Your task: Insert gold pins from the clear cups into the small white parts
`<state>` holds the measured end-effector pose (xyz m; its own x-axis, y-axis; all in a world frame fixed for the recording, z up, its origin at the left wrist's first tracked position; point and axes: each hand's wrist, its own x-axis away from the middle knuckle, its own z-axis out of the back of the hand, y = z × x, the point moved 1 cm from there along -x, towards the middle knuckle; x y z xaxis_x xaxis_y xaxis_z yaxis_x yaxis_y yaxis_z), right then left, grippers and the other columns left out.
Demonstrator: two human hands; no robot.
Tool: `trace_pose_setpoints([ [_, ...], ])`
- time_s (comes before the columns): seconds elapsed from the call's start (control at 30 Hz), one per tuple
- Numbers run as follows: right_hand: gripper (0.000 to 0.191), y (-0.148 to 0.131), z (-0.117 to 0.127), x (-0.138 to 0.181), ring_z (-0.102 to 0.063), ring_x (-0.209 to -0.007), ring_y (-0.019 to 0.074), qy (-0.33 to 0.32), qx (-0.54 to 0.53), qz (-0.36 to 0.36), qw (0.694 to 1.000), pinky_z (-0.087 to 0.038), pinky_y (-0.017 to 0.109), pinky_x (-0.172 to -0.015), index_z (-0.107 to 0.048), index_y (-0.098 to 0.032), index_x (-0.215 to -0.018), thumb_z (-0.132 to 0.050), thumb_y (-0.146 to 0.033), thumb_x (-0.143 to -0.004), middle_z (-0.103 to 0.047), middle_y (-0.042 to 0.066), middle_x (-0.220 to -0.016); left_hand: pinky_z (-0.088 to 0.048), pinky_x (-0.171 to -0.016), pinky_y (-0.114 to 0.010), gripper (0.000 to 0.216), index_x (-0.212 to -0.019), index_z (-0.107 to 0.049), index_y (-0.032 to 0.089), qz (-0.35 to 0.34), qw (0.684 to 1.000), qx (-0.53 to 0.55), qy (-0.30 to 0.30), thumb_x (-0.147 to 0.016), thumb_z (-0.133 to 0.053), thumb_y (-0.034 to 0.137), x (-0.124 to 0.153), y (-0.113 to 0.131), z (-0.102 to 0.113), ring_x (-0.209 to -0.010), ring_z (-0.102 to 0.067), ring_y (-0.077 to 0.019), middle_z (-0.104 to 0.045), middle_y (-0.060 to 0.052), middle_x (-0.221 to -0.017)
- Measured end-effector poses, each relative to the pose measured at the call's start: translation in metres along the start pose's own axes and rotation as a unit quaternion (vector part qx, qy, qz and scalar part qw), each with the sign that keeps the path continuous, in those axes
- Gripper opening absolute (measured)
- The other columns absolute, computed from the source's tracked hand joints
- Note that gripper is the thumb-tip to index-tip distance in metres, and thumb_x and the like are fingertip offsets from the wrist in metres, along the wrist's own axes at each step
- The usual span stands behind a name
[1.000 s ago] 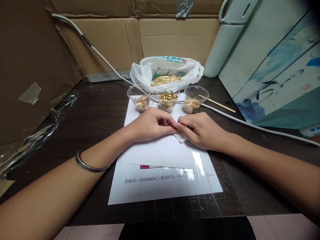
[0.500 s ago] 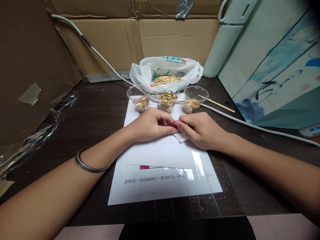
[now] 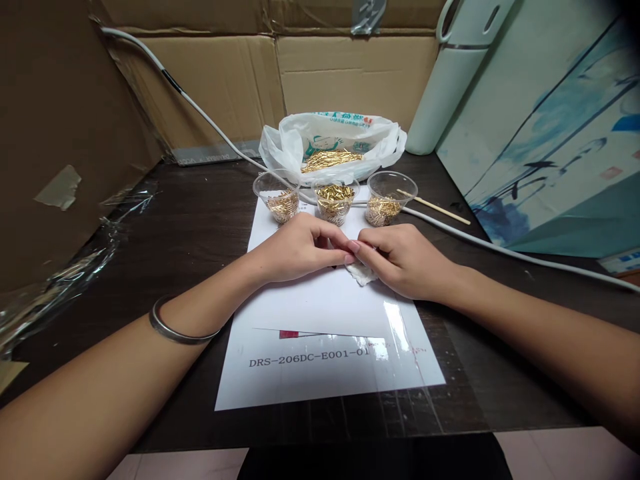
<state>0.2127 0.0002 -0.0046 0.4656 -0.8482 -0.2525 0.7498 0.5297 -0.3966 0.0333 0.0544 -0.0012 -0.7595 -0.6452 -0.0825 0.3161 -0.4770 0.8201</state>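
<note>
Over the white printed paper [image 3: 295, 307], my two hands meet at the fingertips. My left hand [image 3: 303, 250] is closed in a pinch, thumb against fingers; whatever lies between them is too small or hidden to make out. My right hand [image 3: 413, 263] is closed, its thumb pressed on a crumpled white tissue [image 3: 361, 274] that sticks out below the fingers. Just beyond the hands stand three clear plastic cups: a left cup [image 3: 283, 207], a middle cup [image 3: 334, 207] and a right cup [image 3: 384, 210], each holding small gold-coloured metal pins.
Behind the cups lies an open white plastic bag [image 3: 280, 157] with longer gold-coloured pins [image 3: 333, 160]. A wooden stick [image 3: 440, 210] and a white cable [image 3: 500, 250] lie to the right. A pale bottle [image 3: 445, 100] leans at the back right. Cardboard walls [image 3: 215, 87] enclose the back and left.
</note>
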Motion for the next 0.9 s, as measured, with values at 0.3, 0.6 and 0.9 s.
trace_pose_setpoints([
  [0.3, 0.034, 0.0006, 0.0017, -0.0003, -0.035, -0.053, 0.0075, 0.024, -0.011, -0.002, 1.0, -0.022, 0.025, -0.054, -0.042, -0.016, -0.062, -0.039, -0.033, -0.092, -0.041, -0.003, -0.056, -0.038, -0.053, -0.02, 0.018, -0.08, -0.073, 0.016, 0.008, 1.0, 0.017, 0.0, -0.073, -0.068, 0.032, -0.0006, -0.0012, 0.0009, -0.061, -0.053, -0.0092, -0.066, -0.002, -0.066],
  [0.6, 0.031, 0.001, 0.0005, 0.0006, -0.034, -0.052, 0.0071, 0.032, -0.013, 0.004, 0.999, -0.022, 0.024, -0.054, -0.043, -0.016, -0.062, -0.043, -0.028, -0.09, -0.041, -0.003, -0.056, -0.038, -0.054, -0.019, 0.019, -0.08, -0.073, 0.017, 0.005, 1.0, 0.003, -0.006, -0.073, -0.068, 0.034, -0.0007, -0.0011, 0.0005, -0.062, -0.053, -0.0093, -0.067, -0.001, -0.068],
  [0.9, 0.03, 0.0011, 0.0, 0.0005, -0.035, -0.052, 0.0072, 0.023, -0.005, 0.026, 0.999, -0.023, 0.024, -0.053, -0.047, -0.015, -0.063, -0.042, -0.028, -0.09, -0.043, -0.002, -0.056, -0.038, -0.053, -0.018, 0.015, -0.084, -0.073, 0.018, -0.002, 1.0, -0.006, -0.002, -0.074, -0.067, 0.027, -0.0005, 0.0009, -0.0004, -0.061, -0.053, -0.0079, -0.068, 0.0, -0.068],
])
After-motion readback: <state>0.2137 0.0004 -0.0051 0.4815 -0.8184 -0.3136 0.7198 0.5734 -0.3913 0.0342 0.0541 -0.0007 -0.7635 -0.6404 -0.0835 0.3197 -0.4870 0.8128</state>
